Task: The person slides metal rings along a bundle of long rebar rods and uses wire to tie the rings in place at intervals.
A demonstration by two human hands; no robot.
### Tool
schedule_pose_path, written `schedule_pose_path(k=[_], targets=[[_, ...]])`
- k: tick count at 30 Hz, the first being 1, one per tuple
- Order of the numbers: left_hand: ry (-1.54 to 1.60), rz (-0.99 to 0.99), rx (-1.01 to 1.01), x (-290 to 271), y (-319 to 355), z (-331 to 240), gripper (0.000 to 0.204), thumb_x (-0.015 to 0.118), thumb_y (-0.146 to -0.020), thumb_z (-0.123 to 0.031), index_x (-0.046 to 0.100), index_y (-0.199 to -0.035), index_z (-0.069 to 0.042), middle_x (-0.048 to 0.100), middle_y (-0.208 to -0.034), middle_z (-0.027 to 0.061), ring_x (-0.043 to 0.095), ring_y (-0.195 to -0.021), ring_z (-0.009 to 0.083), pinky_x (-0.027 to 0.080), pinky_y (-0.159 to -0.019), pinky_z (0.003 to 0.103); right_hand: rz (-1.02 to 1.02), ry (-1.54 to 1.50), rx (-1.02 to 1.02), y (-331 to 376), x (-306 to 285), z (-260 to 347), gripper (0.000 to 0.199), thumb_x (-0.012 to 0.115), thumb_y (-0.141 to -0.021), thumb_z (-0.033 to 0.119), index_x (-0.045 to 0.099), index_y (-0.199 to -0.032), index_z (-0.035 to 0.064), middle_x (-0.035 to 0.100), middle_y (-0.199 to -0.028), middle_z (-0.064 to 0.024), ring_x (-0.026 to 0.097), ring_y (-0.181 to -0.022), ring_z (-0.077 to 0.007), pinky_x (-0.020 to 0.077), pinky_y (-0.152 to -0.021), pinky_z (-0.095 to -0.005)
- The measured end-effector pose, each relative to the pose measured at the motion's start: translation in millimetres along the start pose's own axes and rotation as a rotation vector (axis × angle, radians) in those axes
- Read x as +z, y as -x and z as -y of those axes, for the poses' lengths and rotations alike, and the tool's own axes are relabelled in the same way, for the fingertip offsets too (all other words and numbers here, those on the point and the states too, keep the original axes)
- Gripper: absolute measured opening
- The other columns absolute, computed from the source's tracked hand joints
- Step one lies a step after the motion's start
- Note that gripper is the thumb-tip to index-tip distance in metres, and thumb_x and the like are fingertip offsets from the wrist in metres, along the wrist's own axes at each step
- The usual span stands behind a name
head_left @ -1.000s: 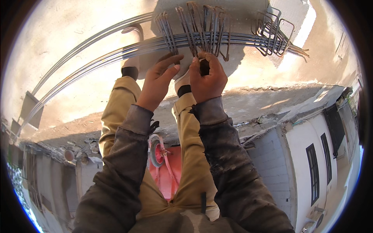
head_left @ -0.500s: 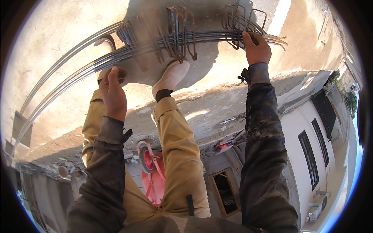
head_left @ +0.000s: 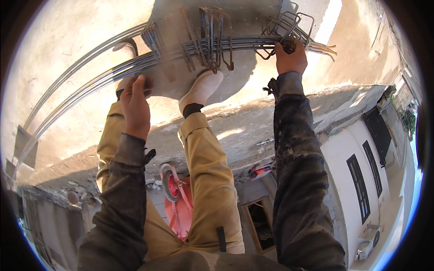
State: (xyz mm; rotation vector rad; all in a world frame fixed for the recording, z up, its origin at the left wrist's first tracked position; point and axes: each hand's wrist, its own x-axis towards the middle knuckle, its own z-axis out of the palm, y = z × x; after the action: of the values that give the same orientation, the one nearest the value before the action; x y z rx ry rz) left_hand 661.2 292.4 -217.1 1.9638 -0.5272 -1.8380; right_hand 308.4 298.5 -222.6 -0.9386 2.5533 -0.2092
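Left hand (head_left: 135,106) at 9 o'clock and right hand (head_left: 289,56) at 1 both clamped on the rebar bundle (head_left: 181,52); loose stirrups (head_left: 212,38) could slide and pinch fingers.

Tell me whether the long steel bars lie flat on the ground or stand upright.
Flat. The long steel bars run sideways across the concrete ground, with the left hand and right hand gripping them.
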Motion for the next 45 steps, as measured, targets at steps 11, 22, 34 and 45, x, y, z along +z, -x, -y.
schedule_pose_path(k=[11,22,34,45], targets=[[0.050,0.043,-0.013,1.2,-0.8,4.6,0.021,0.049,-0.090,-0.021,0.060,-0.097,-0.005,0.062,-0.088,0.0043,0.058,-0.083,0.0125,0.044,-0.073,0.028,0.094,-0.081,0.000,37.4,18.4,-1.5,0.032,0.069,-0.070,0.016,0.058,-0.097,0.0035,0.063,-0.084,-0.0076,0.061,-0.072,-0.0179,0.0490,-0.066,-0.0312],[0.016,0.086,-0.045,0.8,-0.2,4.8,0.021,0.050,-0.089,-0.021,0.060,-0.098,-0.004,0.063,-0.091,0.0047,0.059,-0.085,0.0133,0.045,-0.075,0.029,0.116,-0.120,-0.073,38.5,8.5,1.7,0.028,0.067,-0.074,0.022,0.062,-0.096,0.0037,0.064,-0.077,-0.0080,0.062,-0.073,-0.0184,0.0488,-0.067,-0.0307],[0.019,0.099,-0.068,-0.5,-0.8,6.3,0.021,0.052,-0.088,-0.022,0.060,-0.098,-0.005,0.062,-0.090,0.0045,0.059,-0.084,0.0127,0.045,-0.074,0.028,0.224,0.504,-0.218,-74.6,-20.9,-10.5,0.042,0.061,-0.076,0.036,0.060,-0.110,0.0120,0.065,-0.099,-0.0138,0.062,-0.093,-0.0272,0.0472,-0.082,-0.0343],[0.046,0.100,-0.103,1.1,-0.1,5.5,0.021,0.053,-0.088,-0.023,0.060,-0.097,-0.005,0.062,-0.089,0.0046,0.058,-0.084,0.0128,0.045,-0.075,0.028,0.057,0.243,-0.027,-19.5,-33.9,-5.1,0.036,0.063,-0.076,0.026,0.060,-0.108,0.0094,0.067,-0.090,-0.0078,0.064,-0.085,-0.0210,0.0491,-0.078,-0.0321]])
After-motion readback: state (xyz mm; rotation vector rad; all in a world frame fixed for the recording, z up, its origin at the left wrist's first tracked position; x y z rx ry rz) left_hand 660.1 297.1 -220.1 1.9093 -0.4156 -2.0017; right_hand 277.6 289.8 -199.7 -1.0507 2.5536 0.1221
